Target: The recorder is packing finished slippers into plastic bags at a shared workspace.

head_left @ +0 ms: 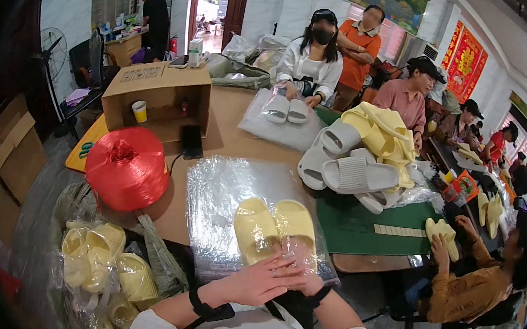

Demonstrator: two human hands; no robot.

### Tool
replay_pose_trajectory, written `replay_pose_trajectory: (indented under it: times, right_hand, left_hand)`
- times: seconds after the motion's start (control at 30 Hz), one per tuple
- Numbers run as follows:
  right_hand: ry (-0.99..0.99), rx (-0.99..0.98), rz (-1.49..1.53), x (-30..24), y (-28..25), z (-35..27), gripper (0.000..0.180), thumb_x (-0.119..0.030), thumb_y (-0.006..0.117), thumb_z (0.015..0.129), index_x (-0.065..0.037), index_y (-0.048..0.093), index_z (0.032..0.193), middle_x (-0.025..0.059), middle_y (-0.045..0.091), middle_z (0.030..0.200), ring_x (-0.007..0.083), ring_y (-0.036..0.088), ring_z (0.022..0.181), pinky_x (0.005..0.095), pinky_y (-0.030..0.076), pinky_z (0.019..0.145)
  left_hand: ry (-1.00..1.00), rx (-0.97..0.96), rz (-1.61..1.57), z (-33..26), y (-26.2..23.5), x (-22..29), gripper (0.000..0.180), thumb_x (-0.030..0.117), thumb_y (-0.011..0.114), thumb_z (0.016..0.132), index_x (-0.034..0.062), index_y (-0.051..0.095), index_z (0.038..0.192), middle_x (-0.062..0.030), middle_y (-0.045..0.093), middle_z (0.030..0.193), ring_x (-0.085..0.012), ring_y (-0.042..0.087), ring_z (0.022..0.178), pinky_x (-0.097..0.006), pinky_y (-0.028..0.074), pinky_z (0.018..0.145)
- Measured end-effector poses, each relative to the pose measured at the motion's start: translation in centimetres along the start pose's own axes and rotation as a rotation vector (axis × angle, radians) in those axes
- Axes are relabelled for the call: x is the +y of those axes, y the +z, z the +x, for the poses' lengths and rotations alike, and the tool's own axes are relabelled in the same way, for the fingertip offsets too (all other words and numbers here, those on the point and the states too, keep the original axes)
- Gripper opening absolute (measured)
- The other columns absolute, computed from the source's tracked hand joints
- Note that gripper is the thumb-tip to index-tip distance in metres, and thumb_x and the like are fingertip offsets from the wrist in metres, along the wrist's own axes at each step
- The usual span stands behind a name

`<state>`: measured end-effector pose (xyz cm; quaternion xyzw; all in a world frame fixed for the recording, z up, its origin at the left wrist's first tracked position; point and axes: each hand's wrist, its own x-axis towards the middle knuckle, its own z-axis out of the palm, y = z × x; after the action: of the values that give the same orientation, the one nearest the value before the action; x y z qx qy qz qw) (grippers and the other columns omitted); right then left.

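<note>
A pair of pale yellow slide slippers [274, 230] lies side by side in a clear plastic bag, toes pointing away from me, on a stack of clear plastic bags [215, 191]. My right hand [302, 265] is at the heel end of the right slipper. Glare and plastic blur its fingers, so I cannot tell whether it grips the slipper. My left hand [264, 278] crosses in front with fingers stretched out flat, near the slippers' heel ends and overlapping the right hand.
A red twine roll [127, 169], a cardboard box [155, 92] and a black phone [191, 141] stand left. Grey and yellow slippers [356, 168] pile up right, beside a green mat [347, 228]. Bagged slippers [93, 256] sit lower left. Co-workers handle slippers across and right.
</note>
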<state>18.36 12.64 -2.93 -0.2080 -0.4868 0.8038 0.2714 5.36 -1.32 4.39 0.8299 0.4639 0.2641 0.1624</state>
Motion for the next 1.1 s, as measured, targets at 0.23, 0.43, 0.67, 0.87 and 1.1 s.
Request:
replay_pose_trajectory:
  times: [0.23,0.43,0.67,0.87,1.1]
  right_hand:
    - [-0.133,0.239,-1.482,-1.2,5.0,12.3,0.035,-0.028,0.052,0.093,0.004,0.066,0.09,0.0267,0.066,0.088,0.0431,0.065,0.085,0.0489,0.051,0.075]
    - [-0.482,0.212,-1.639,1.1,4.5,13.3,0.027,-0.024,0.056,0.092,0.002,0.06,0.096,0.0254,0.062,0.089,0.0444,0.062,0.08,0.0507,0.051,0.073]
    - [-0.715,0.044,-1.441,-0.6,6.1,1.4,0.06,-0.026,0.07,0.085,0.002,0.048,0.133,0.021,0.056,0.104,0.0379,0.056,0.095,0.0446,0.049,0.084]
    - [0.299,-0.848,-0.539,-8.1,0.9,-8.4,0.037,-0.03,0.069,0.093,0.001,0.067,0.115,0.0026,0.07,0.095,0.0081,0.061,0.086,0.0252,0.05,0.076]
    - [-0.027,0.311,-0.745,-10.9,-4.7,-4.5,0.036,-0.034,0.059,0.096,0.001,0.068,0.092,0.0002,0.062,0.075,0.0082,0.055,0.065,0.0246,0.045,0.059]
  left_hand:
    - [-0.037,0.106,-0.093,-1.2,-2.6,1.3,0.042,0.018,0.044,0.1,0.0166,0.051,0.142,-0.0062,0.038,0.155,-0.0308,0.025,0.147,-0.053,0.012,0.12]
    - [-0.145,0.165,-0.02,-4.2,-4.4,-0.3,0.036,0.018,0.054,0.094,0.0178,0.064,0.128,-0.0076,0.047,0.149,-0.0351,0.036,0.141,-0.055,0.018,0.118]
    - [-0.594,0.804,-0.284,-5.9,-3.1,-2.7,0.046,0.014,0.069,0.084,0.0037,0.06,0.128,-0.0192,0.057,0.133,-0.0303,0.056,0.121,-0.04,0.047,0.097]
    - [-1.149,0.691,-0.34,-7.6,-2.5,-6.8,0.05,0.038,0.064,0.091,-0.0022,0.063,0.12,-0.0187,0.069,0.1,-0.0268,0.066,0.09,-0.038,0.051,0.078]
    - [-1.118,0.404,-0.387,-9.4,-0.1,-7.7,0.03,0.028,0.074,0.084,-0.0007,0.07,0.092,-0.0002,0.066,0.07,-0.008,0.056,0.059,-0.024,0.044,0.053]
